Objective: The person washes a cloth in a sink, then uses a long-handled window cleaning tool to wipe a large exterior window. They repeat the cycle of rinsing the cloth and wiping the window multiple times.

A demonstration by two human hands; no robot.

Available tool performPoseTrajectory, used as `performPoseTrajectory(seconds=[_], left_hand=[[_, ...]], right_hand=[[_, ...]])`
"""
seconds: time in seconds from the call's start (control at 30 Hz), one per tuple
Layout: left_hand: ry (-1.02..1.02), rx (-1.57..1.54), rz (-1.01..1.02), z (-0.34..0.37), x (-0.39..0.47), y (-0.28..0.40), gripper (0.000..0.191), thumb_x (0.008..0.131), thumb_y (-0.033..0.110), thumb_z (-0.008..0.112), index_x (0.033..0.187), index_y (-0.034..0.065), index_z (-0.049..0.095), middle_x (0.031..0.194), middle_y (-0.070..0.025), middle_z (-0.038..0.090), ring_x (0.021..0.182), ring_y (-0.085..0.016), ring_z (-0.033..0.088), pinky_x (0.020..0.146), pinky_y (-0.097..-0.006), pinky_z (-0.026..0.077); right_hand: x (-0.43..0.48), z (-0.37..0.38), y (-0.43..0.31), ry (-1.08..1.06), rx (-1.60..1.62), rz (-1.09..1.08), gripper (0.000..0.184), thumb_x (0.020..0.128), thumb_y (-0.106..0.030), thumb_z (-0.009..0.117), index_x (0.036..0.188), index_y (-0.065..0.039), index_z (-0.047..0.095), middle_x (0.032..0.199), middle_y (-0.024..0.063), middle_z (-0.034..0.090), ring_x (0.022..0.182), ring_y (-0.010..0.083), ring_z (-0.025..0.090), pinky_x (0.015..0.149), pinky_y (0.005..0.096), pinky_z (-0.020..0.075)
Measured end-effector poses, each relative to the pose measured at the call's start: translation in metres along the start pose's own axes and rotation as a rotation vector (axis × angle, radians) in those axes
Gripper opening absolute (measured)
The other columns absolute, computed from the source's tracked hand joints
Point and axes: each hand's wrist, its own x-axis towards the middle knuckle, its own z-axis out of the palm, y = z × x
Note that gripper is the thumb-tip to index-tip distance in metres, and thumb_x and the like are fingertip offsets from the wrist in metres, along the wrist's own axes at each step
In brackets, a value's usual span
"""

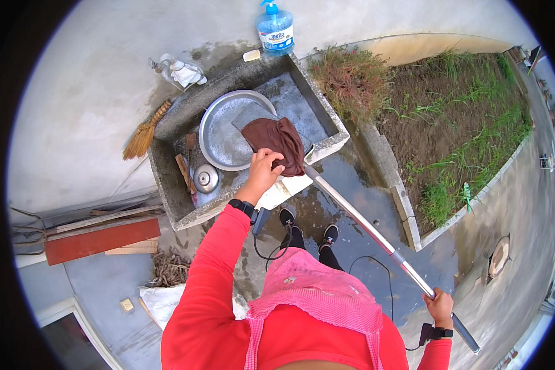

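Observation:
A brown cloth [277,141] lies bunched over a flat grey pad [254,115], which looks like a mop head, at the rim of a concrete sink [321,99]. My left hand [262,170] is at the cloth's near left edge, fingers curled and touching it; whether they pinch it is unclear. A silver telescopic pole [360,215] slants from the cloth down to the right. My right hand [438,305] is closed around the pole near its dark grip end. Under the pad, a round metal basin [205,138] with sudsy water sits in the sink.
A metal lid [206,178] and a wooden-handled tool [185,173] lie in the sink's left part. A blue pump bottle [275,34] and a pale soap bar [251,55] stand on its back rim. A straw brush [145,132] leans left. A garden bed edge [409,222] runs right.

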Motion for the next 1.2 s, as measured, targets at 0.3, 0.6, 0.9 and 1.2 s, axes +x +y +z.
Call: performPoseTrajectory(seconds=[0.3, 0.6, 0.9, 1.2], left_hand=[[-0.054, -0.475, -0.221, -0.015, 0.067, -0.098, 0.005, 0.093, 0.009, 0.058, 0.096, 0.0083, 0.054, 0.079, 0.0037, 0.055, 0.070, -0.007, 0.049, 0.066, -0.0237, 0.043], [-0.374, -0.284, 0.035, -0.098, 0.173, -0.038, 0.010, 0.098, 0.017, 0.053, 0.097, 0.0065, 0.052, 0.085, 0.0026, 0.053, 0.080, -0.008, 0.048, 0.076, -0.0249, 0.042], [-0.255, -0.112, -0.101, -0.039, 0.169, -0.037, 0.039, 0.089, 0.024, 0.066, 0.121, 0.0051, 0.055, 0.106, -0.0122, 0.064, 0.098, -0.023, 0.061, 0.086, -0.0338, 0.047], [-0.294, 0.377, 0.042, 0.008, 0.149, -0.059, 0.045, 0.081, 0.025, 0.072, 0.120, 0.0095, 0.058, 0.110, -0.0174, 0.065, 0.107, -0.035, 0.059, 0.096, -0.0456, 0.042]], right_hand=[[0.022, -0.005, -0.030, 0.018, -0.050, 0.064, 0.023, 0.073, -0.028, 0.073, 0.074, -0.008, 0.062, 0.069, 0.0160, 0.065, 0.070, 0.0391, 0.064, 0.064, 0.0466, 0.0517], [0.030, -0.028, -0.003, -0.014, -0.138, 0.074, 0.018, 0.070, -0.025, 0.071, 0.074, -0.009, 0.064, 0.070, 0.0157, 0.066, 0.071, 0.0379, 0.064, 0.066, 0.0462, 0.0526], [0.031, -0.021, -0.007, -0.031, -0.110, 0.050, 0.017, 0.070, -0.025, 0.070, 0.073, -0.009, 0.064, 0.070, 0.0158, 0.065, 0.070, 0.0381, 0.064, 0.065, 0.0464, 0.0525], [0.028, -0.015, -0.012, -0.020, -0.114, 0.078, 0.018, 0.069, -0.025, 0.072, 0.075, -0.010, 0.064, 0.068, 0.0150, 0.065, 0.070, 0.0379, 0.064, 0.065, 0.0468, 0.0525]])
